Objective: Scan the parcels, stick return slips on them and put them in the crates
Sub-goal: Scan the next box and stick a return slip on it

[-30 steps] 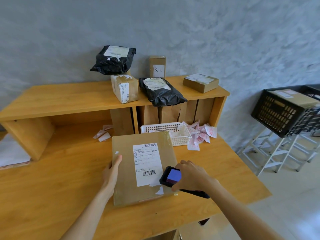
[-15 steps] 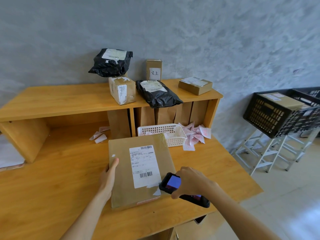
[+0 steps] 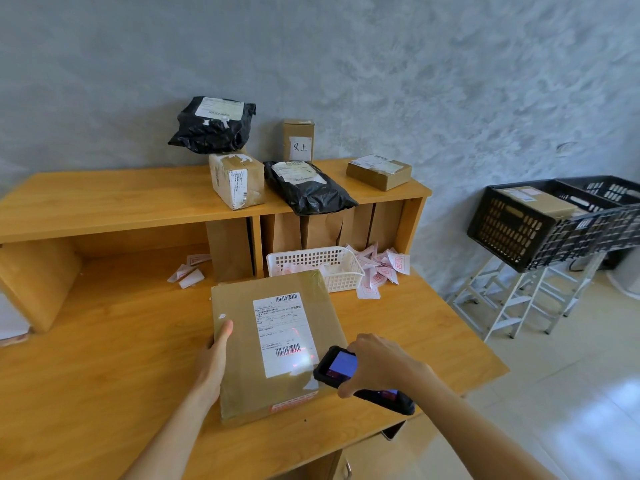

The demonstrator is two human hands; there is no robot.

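A flat brown cardboard parcel (image 3: pixel 242 355) lies on the wooden desk (image 3: pixel 104 358), with a white shipping label (image 3: pixel 284 332) facing up. My left hand (image 3: pixel 213 362) rests flat against the parcel's left edge. My right hand (image 3: pixel 379 365) grips a black handheld scanner (image 3: pixel 337 367) with a lit screen, just right of the label. Red and white scanner light falls on the label's lower barcode. Pink return slips (image 3: pixel 379 270) lie piled beside a white basket (image 3: pixel 313 265). Black crates (image 3: pixel 519 223) stand at the right, one holding a box.
On the upper shelf (image 3: pixel 104 202) sit two black bagged parcels (image 3: pixel 306 187), a taped box (image 3: pixel 237 180), a small upright box (image 3: pixel 298 140) and a flat box (image 3: pixel 379 171). A few slips (image 3: pixel 188 273) lie under the shelf. White folding stands (image 3: pixel 512 303) carry the crates.
The scanner light now shines on the label's lower barcode; it was not visible before. The view has shifted slightly. Both hands stay at the parcel.
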